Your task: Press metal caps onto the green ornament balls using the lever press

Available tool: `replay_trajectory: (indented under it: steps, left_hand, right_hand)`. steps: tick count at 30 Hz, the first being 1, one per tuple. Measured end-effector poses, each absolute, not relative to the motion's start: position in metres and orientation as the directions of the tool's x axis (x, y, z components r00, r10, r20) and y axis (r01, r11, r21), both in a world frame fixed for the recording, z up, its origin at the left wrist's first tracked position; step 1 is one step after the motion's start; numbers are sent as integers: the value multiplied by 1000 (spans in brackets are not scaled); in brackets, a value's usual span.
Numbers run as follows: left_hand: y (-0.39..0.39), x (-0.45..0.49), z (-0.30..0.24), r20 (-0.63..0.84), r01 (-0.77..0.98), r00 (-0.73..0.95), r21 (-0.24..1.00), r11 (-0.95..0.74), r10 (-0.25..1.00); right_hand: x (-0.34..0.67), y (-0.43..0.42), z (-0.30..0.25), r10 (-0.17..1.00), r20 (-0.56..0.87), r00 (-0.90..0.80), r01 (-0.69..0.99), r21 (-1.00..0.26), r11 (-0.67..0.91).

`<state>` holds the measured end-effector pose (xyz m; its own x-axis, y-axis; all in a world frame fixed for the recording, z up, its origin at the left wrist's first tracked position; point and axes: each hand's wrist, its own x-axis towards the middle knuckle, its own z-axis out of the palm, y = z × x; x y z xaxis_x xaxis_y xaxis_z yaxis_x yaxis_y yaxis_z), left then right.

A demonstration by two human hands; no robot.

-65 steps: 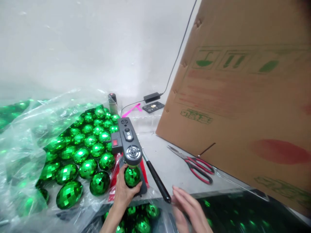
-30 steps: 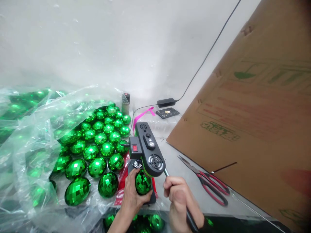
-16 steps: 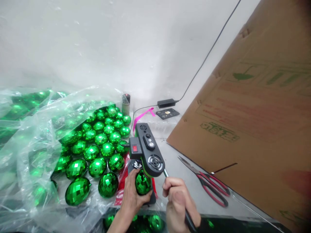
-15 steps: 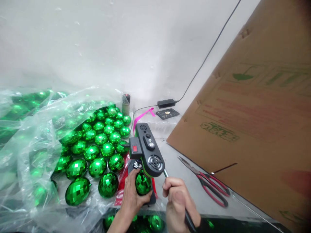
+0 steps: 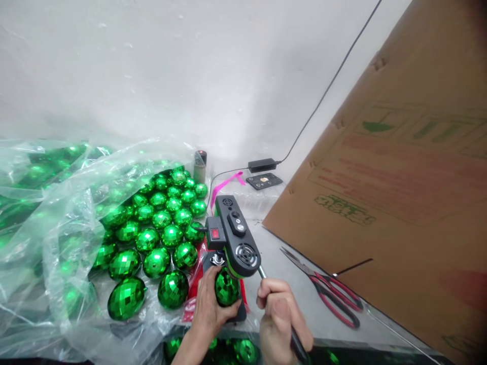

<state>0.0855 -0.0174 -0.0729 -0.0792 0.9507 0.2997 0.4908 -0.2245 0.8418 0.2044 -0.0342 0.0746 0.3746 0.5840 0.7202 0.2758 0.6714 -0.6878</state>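
**My left hand has the green ball, my right now has the lever**

My right hand (image 5: 282,314), loose beside the end of the lever (image 5: 299,349) about two seconds ago, is now wrapped in a fist around it, just right of the black machine (image 5: 238,235). My left hand (image 5: 209,306) is as before: narrow, fingers and thumb curved around the held ball (image 5: 227,289) beneath the machine's near end. I cannot tell whether the ball's top touches the machine. Over the last half second, neither grip changes.

Counting up, I have one machine, one lever and one ball in hand. Left of the machine lies a heap of green balls (image 5: 162,219), too overlapped to count, two of them in its nearest row, with clear plastic (image 5: 64,223) over its far left. Behind the machine are one pink ribbon (image 5: 225,184), one dark canister (image 5: 200,168), one power adapter (image 5: 262,165) and one phone-like slab (image 5: 264,181). To its right, one pair of scissors (image 5: 316,277) lies on the desk (image 5: 262,241), beside one carton (image 5: 361,213).
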Motion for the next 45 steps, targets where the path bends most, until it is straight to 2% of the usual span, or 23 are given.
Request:
replay_trajectory:
  steps: [5,10,32,38,42,45]
  left_hand:
    - [-17,85,-75,319,500,-52,829,-252,946]
    - [-16,89,-76,348,502,-113,828,-249,931]
    - [-13,95,-75,283,448,-143,873,-193,948]
    - [-8,101,-83,293,460,-148,866,-196,945]
    - [-5,105,-94,294,453,-160,870,-194,942]
    - [-6,106,-92,270,435,-157,883,-179,950]
  right_hand:
    - [205,-33,72,571,722,390,260,-681,684]
    - [207,-32,68,571,737,360,255,-667,700]
    - [207,-27,79,565,715,412,266,-688,675]
    - [205,-26,66,548,713,438,259,-683,682]
    - [197,-30,50,550,641,535,294,-752,590]
    - [198,-30,39,518,686,510,315,-710,630]
